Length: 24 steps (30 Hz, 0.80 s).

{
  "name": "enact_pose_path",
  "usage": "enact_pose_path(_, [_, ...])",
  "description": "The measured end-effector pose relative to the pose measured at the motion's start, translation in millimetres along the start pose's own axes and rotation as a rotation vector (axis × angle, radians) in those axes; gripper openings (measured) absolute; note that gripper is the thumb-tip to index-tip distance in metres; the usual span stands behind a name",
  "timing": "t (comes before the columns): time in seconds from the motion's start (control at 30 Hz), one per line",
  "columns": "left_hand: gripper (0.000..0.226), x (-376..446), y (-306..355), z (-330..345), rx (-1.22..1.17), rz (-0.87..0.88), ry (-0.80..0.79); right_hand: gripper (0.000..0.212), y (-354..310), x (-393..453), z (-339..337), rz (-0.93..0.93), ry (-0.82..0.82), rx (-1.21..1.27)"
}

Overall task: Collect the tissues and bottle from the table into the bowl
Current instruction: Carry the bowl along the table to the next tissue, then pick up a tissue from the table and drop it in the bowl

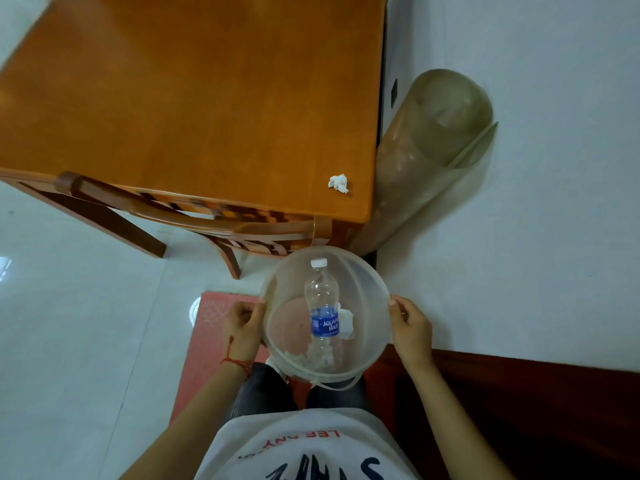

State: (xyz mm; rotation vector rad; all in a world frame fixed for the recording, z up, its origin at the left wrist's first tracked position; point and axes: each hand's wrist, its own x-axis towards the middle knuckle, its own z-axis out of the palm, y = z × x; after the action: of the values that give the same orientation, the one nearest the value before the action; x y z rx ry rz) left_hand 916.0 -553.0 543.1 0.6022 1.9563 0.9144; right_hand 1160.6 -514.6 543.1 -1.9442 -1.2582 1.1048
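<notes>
Below the table [194, 98], head view: bowl [372, 282] held off the near corner, left hand [244, 329] and right hand [412, 329] curled on opposite rims, thumbs over the edge. Bottle [322, 306] already lying in bowl, crumpled tissues [347, 323] beside and under it. One tissue [338, 183] left on table, just inside that near corner. Probably last pickup pending. Next: free one hand, likely right, keep bowl steady with the other, pinch tissue, drop into bowl.
</notes>
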Motion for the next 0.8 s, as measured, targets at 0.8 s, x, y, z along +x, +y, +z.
enact_pose_path(0.8, [0.037,10,-20,6,-0.08,-0.007,0.049,0.045,-134,189,78,-0.471,-0.206,-0.456])
